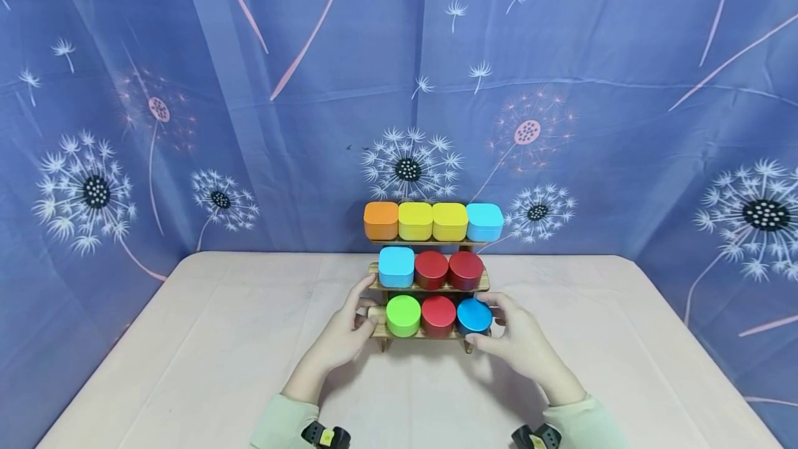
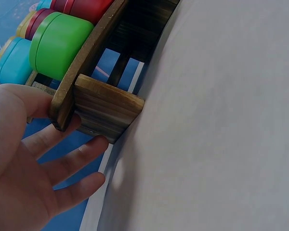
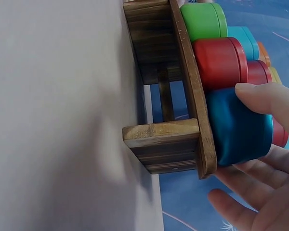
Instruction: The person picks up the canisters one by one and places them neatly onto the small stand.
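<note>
A blue round tin [image 1: 474,316] stands at the right end of the bottom tier of a three-tier wooden rack [image 1: 424,335]. My right hand [image 1: 520,338] holds this tin, thumb on its front and fingers around its far side. At the other end, my left hand [image 1: 341,331] touches the rack's left end; in the left wrist view its fingers are spread beside the bottom board [image 2: 62,108]. Beside the blue tin sit a red round tin [image 1: 438,316] and a green round tin [image 1: 403,316]. Part of the blue tin is hidden by my thumb in the right wrist view.
On the middle tier are a light blue square tin [image 1: 396,267] and two dark red round tins [image 1: 431,269]. Above them stand an orange tin [image 1: 381,220], two yellow tins [image 1: 415,220] and another light blue tin [image 1: 485,222]. Behind the pale table [image 1: 218,338] hangs a blue dandelion-patterned cloth [image 1: 299,158].
</note>
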A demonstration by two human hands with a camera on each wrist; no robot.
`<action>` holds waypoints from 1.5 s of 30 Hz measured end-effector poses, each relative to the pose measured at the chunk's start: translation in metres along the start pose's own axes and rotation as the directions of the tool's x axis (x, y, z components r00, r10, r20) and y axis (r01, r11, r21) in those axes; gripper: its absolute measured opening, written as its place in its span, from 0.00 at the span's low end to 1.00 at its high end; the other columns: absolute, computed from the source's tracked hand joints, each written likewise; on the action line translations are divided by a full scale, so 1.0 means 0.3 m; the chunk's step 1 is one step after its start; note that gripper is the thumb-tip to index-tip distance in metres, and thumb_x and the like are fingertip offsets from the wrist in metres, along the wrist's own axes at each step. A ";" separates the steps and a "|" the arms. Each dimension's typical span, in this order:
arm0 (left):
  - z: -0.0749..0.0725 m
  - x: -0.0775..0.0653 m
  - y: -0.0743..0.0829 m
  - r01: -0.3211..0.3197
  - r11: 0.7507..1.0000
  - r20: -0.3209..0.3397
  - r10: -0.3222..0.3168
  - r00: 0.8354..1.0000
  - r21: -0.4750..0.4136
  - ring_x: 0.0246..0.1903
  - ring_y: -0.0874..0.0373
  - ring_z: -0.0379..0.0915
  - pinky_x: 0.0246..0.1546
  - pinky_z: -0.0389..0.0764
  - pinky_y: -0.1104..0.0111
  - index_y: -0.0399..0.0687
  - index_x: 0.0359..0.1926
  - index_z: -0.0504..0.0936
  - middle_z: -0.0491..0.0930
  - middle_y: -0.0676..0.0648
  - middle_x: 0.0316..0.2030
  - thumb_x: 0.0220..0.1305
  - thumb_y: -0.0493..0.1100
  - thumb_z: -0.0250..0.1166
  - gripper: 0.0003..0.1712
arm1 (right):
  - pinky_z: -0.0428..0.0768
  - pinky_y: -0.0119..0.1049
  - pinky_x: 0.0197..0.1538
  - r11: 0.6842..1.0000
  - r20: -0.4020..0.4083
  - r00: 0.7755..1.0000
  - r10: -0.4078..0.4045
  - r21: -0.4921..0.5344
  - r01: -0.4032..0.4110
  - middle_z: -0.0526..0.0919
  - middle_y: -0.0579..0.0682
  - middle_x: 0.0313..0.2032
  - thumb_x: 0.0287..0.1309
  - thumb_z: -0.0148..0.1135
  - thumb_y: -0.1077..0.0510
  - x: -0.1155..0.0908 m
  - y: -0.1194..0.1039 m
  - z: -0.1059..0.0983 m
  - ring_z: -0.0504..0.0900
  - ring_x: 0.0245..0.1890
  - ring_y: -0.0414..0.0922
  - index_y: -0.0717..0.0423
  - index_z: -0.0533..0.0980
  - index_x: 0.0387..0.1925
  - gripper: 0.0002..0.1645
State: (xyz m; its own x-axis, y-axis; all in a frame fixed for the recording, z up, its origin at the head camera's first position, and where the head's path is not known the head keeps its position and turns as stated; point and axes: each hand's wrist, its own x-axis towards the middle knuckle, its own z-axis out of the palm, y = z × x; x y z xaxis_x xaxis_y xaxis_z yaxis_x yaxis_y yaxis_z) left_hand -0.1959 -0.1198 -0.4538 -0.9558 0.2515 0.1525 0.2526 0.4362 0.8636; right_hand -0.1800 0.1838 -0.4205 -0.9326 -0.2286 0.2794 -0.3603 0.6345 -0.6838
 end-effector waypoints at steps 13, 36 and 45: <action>0.000 0.000 0.003 -0.003 1.000 0.004 0.003 1.000 -0.006 0.32 0.60 0.74 0.38 0.75 0.71 0.69 0.72 0.47 0.78 0.45 0.48 0.66 0.34 0.55 0.42 | 0.77 0.49 0.48 1.000 0.011 1.000 0.027 0.008 -0.027 0.80 0.53 0.50 0.43 0.75 0.50 -0.001 -0.006 0.009 0.78 0.47 0.49 0.57 0.72 0.56 0.37; -0.002 0.007 -0.003 -0.004 0.999 0.026 0.005 1.000 -0.036 0.22 0.64 0.65 0.26 0.71 0.72 0.69 0.72 0.46 0.77 0.44 0.48 0.66 0.35 0.56 0.42 | 0.76 0.51 0.50 1.000 0.054 0.998 0.015 0.011 -0.016 0.82 0.52 0.49 0.46 0.73 0.48 -0.001 0.013 -0.004 0.79 0.49 0.51 0.57 0.70 0.58 0.38; -0.004 -0.001 0.002 0.007 0.998 0.048 -0.005 0.999 -0.061 0.22 0.65 0.64 0.24 0.72 0.72 0.69 0.72 0.44 0.75 0.41 0.50 0.67 0.34 0.53 0.42 | 0.77 0.51 0.50 1.000 0.065 0.998 0.023 0.009 -0.024 0.82 0.52 0.49 0.47 0.72 0.48 -0.003 0.012 -0.003 0.79 0.49 0.50 0.56 0.70 0.58 0.38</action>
State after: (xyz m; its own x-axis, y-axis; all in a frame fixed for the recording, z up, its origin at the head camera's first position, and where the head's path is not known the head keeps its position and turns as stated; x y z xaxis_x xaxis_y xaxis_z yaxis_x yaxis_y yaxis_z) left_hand -0.1955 -0.1205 -0.4527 -0.9485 0.2909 0.1253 0.2359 0.3846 0.8925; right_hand -0.1804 0.1870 -0.4228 -0.9401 -0.2612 0.2189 -0.3381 0.6334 -0.6961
